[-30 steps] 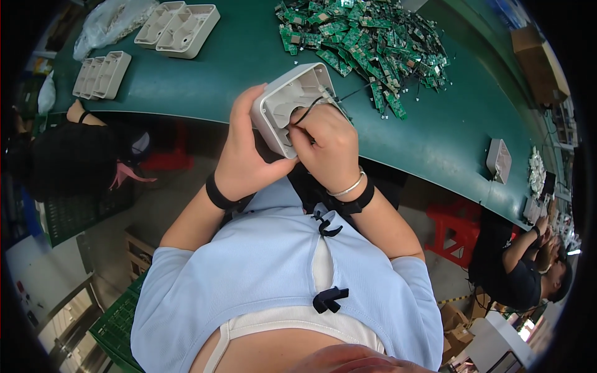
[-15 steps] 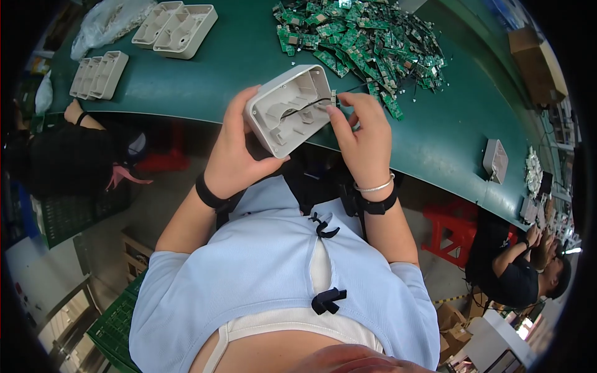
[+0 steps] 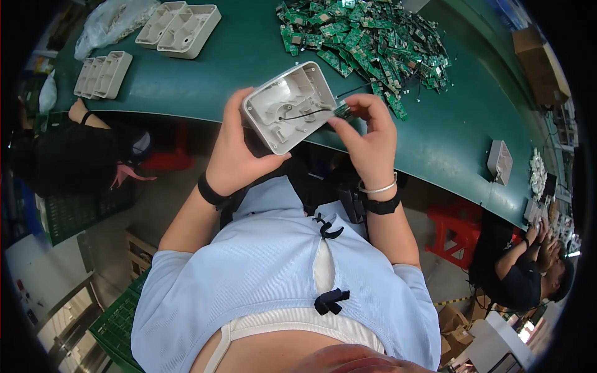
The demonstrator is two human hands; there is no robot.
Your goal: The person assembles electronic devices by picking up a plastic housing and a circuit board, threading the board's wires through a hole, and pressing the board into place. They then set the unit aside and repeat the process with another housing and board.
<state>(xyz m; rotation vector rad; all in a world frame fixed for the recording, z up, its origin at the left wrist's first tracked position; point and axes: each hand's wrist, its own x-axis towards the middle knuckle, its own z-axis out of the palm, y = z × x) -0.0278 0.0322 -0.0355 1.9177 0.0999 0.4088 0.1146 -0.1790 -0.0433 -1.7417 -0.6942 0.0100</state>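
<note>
My left hand [image 3: 239, 146] grips a light grey plastic housing [image 3: 264, 127] by its left side, thumb along the lower edge. The housing is tilted with its hollow inside facing me, showing posts and moulded ribs. A thin black cable [image 3: 305, 115] runs from a small hole in its floor out over the right rim. Just beyond that rim, a small green circuit board [image 3: 342, 110] is pinched between the thumb and fingers of my right hand [image 3: 372, 133]. The cable leads up to this board; the joint itself is too small to make out.
A heap of green circuit boards [image 3: 367, 46] lies on the green table [image 3: 242, 74] beyond my hands. More grey housings [image 3: 186, 31] and a plastic bag [image 3: 112, 25] sit at the far left. Another housing [image 3: 499, 161] lies at the right. People work at both sides near red stools [image 3: 454, 230].
My right hand has drawn slightly right, away from the housing, and the board now shows its green face. More of the black cable stretches straight across the housing.
</note>
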